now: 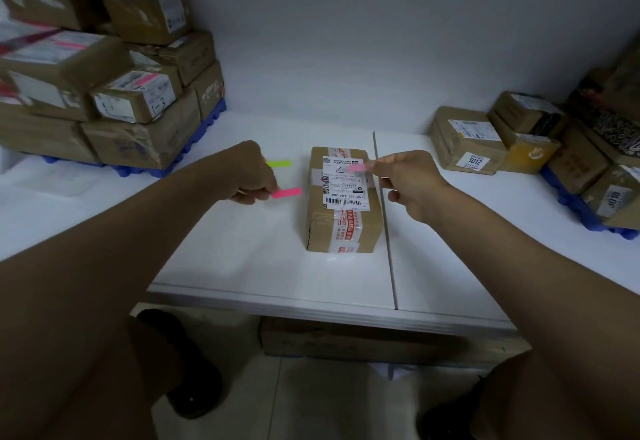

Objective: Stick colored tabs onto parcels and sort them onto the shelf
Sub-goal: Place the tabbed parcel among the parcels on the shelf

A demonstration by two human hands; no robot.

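Note:
A brown cardboard parcel with a white shipping label and red-printed tape lies on the white table, beside the seam between two tabletops. My right hand pinches a single pink tab just over the parcel's label. Left of the parcel, my left hand pinches the end of a pink tab pad on the table. A yellow-green tab pad lies behind it, partly hidden by my left hand.
Stacked brown parcels sit on a blue pallet at the back left. More parcels sit on another blue pallet at the right. Under the table stands a cardboard box.

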